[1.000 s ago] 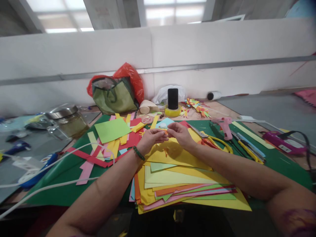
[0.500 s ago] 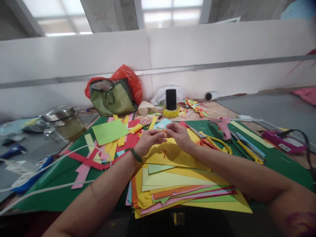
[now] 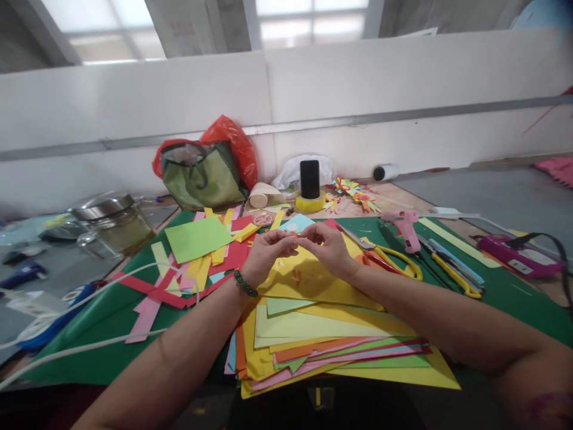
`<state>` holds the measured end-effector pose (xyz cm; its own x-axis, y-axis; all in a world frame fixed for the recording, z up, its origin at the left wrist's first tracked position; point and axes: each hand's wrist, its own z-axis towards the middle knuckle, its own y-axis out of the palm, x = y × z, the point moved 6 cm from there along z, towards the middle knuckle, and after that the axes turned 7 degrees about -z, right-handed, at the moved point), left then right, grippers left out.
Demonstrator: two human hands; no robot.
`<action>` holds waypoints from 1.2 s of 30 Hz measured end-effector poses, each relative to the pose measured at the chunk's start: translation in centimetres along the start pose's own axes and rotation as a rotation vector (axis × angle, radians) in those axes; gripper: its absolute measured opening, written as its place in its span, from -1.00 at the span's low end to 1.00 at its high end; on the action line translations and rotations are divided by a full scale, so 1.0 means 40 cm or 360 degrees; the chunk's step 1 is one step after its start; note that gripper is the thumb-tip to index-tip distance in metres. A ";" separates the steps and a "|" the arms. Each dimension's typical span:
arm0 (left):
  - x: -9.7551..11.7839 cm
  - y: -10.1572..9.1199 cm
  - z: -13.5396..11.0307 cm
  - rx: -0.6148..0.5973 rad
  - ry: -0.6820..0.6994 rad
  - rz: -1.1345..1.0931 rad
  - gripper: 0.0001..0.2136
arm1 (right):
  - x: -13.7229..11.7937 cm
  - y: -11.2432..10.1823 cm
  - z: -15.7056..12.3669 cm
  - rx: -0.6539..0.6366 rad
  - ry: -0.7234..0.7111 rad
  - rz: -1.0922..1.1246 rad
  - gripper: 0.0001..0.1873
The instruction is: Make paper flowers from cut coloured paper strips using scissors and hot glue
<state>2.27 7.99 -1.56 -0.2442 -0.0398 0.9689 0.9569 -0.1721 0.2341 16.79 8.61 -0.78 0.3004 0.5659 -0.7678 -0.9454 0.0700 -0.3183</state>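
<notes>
My left hand [image 3: 267, 251] and my right hand [image 3: 328, 245] meet fingertip to fingertip above a yellow sheet [image 3: 313, 280]. Both pinch a tiny orange paper scrap [image 3: 293, 234] between them. A green bead bracelet [image 3: 245, 283] circles my left wrist. Both forearms rest over a stack of coloured paper sheets [image 3: 331, 346]. Small orange bits lie on the yellow sheet under my hands.
Green mat [image 3: 111, 334] covers the table. Paper strips [image 3: 179, 280] and a green square [image 3: 197, 237] lie left. Scissors [image 3: 385, 257], pink glue gun [image 3: 406, 226] and cutters [image 3: 452, 272] lie right. Phone on a tape roll [image 3: 310, 185], bags [image 3: 206, 167], a jar [image 3: 114, 224], white cables [image 3: 89, 340].
My hands have lifted slightly and turned the orange scrap between the fingertips; the view has shifted a little. Nothing else has moved.
</notes>
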 end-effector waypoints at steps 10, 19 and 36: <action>0.003 0.018 -0.014 -0.0042 -0.0013 -0.0070 -0.62 | -0.061 -0.030 -0.008 0.0114 -0.0343 -0.0172 -0.86; -0.006 0.026 -0.016 -0.0093 -0.0033 -0.0082 -0.60 | -0.065 -0.021 -0.012 -0.0131 -0.0237 0.0076 -0.91; -0.017 0.031 -0.018 -0.0119 -0.0163 -0.0170 -0.62 | -0.027 0.000 0.005 -0.0543 0.0269 0.0439 -0.78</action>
<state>3.52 7.09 -2.00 -0.3229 0.0823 0.9429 0.9110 -0.2432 0.3332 16.44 8.15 0.17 0.0869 0.3817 -0.9202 -0.9058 -0.3542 -0.2325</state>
